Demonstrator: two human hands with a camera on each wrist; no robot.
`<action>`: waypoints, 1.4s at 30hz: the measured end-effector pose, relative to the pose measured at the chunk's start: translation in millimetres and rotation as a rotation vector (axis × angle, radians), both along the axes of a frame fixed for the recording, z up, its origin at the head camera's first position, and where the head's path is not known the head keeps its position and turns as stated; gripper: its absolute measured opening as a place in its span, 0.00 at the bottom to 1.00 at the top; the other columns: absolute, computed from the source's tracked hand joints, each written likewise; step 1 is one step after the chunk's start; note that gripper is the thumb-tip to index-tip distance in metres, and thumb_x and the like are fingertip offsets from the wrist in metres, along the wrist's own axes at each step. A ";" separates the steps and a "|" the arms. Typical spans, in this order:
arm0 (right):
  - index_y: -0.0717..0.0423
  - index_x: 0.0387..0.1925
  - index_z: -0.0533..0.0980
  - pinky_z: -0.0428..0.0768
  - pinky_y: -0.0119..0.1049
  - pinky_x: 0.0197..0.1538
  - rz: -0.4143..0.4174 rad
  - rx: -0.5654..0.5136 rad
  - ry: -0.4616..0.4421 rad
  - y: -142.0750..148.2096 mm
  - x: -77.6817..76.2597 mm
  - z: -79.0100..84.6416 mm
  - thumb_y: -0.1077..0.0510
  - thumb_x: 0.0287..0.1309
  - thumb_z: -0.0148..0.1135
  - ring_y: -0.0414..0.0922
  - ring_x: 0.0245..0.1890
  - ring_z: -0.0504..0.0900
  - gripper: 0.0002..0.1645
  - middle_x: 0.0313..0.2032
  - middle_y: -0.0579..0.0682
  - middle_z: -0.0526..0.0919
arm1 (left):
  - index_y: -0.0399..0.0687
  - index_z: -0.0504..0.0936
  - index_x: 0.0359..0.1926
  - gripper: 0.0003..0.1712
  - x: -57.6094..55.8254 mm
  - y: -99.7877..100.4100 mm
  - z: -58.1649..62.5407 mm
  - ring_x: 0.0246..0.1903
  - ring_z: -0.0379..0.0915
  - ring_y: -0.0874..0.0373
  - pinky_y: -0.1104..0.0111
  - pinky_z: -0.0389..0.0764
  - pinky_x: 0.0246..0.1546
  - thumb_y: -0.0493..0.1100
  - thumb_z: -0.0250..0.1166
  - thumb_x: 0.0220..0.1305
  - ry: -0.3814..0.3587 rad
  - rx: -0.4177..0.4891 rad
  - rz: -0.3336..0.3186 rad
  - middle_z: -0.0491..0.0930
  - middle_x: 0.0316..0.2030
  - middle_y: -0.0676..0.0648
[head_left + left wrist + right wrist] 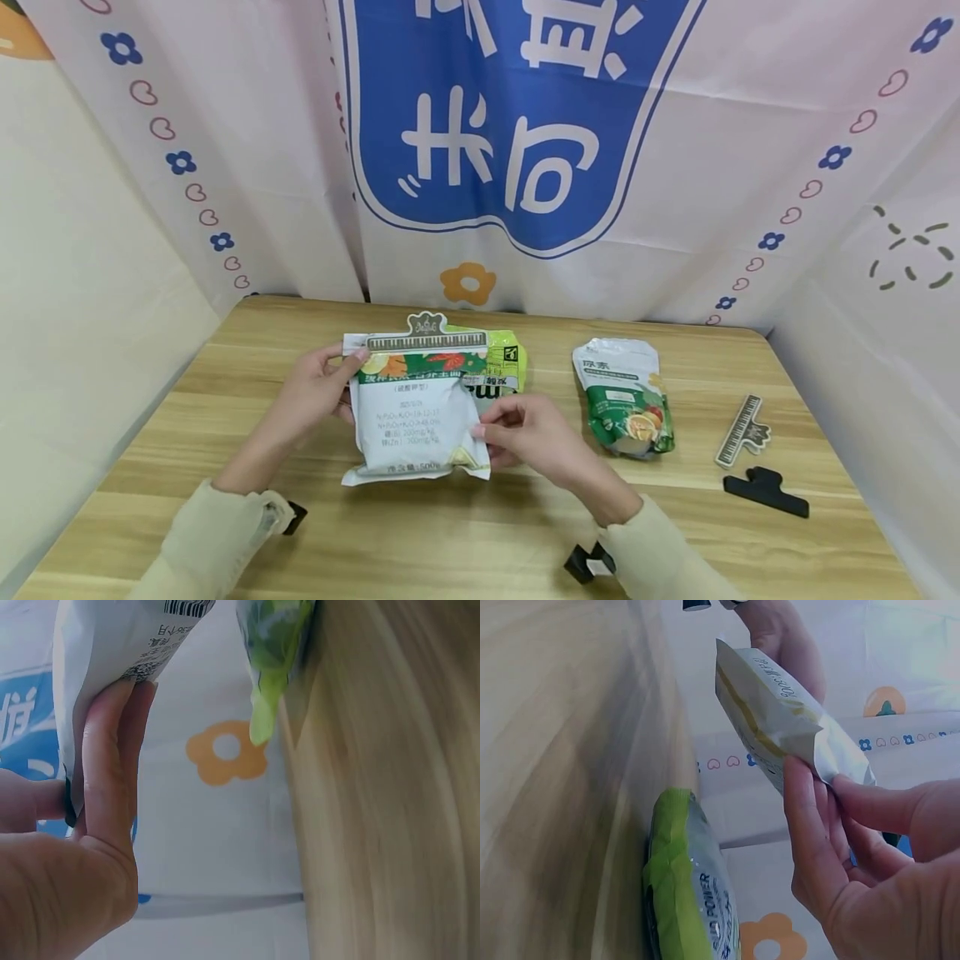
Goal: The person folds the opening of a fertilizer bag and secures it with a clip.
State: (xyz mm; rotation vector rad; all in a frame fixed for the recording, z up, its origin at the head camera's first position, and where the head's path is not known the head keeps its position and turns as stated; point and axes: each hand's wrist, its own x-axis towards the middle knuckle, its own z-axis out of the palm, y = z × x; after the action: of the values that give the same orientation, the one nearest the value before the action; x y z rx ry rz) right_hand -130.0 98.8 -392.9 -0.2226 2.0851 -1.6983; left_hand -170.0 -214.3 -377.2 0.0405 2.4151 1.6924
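Both left hand and right hand pinch the white bag above the desk, the left near its clip, the right low on its side. It hides part of the green bag and some left fingertips from the head view.

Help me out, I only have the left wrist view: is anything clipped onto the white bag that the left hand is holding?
Observer: Yes, a piano-key clip sits across the top of the white bag.
Operator: Where is the other hand? I can't see it.
Observer: The right hand holds the same bag by its lower right side, as the head view shows it.
Operator: Any loose clips on the table?
Observer: Two, over on the right side of the table: a second piano-key clip and a black clip.
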 end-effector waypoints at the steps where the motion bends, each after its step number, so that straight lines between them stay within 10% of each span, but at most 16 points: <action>1: 0.64 0.41 0.84 0.94 0.44 0.41 0.002 0.000 0.003 -3.5 -2.3 0.6 0.62 0.67 0.70 0.43 0.31 0.86 0.07 0.34 0.54 0.85 | 0.33 0.68 0.74 0.30 -2.1 -2.5 0.1 0.21 0.85 0.57 0.58 0.90 0.23 0.51 0.52 0.84 0.002 -0.004 0.006 0.92 0.35 0.41; 15: 0.65 0.42 0.85 0.94 0.45 0.40 -0.033 0.043 -0.012 -52.7 -35.5 3.3 0.64 0.71 0.65 0.43 0.28 0.86 0.07 0.33 0.55 0.85 | 0.29 0.62 0.77 0.33 -38.0 -37.4 -7.2 0.23 0.82 0.62 0.63 0.92 0.28 0.49 0.49 0.85 -0.102 -0.058 0.098 0.86 0.30 0.50; 42: 0.70 0.39 0.85 0.93 0.41 0.36 -0.114 0.199 -0.056 -139.7 -67.6 -33.9 0.69 0.65 0.66 0.50 0.28 0.90 0.05 0.39 0.58 0.87 | 0.24 0.48 0.80 0.39 -92.1 -87.3 -43.9 0.28 0.79 0.60 0.67 0.91 0.30 0.49 0.45 0.85 -0.257 -0.243 0.089 0.78 0.47 0.36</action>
State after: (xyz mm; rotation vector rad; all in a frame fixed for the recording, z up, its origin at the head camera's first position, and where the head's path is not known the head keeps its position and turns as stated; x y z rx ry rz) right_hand -197.6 -40.9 -426.8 0.0056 2.2434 -1.5265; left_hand -262.0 -301.6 -421.1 -0.3036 2.4336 1.3294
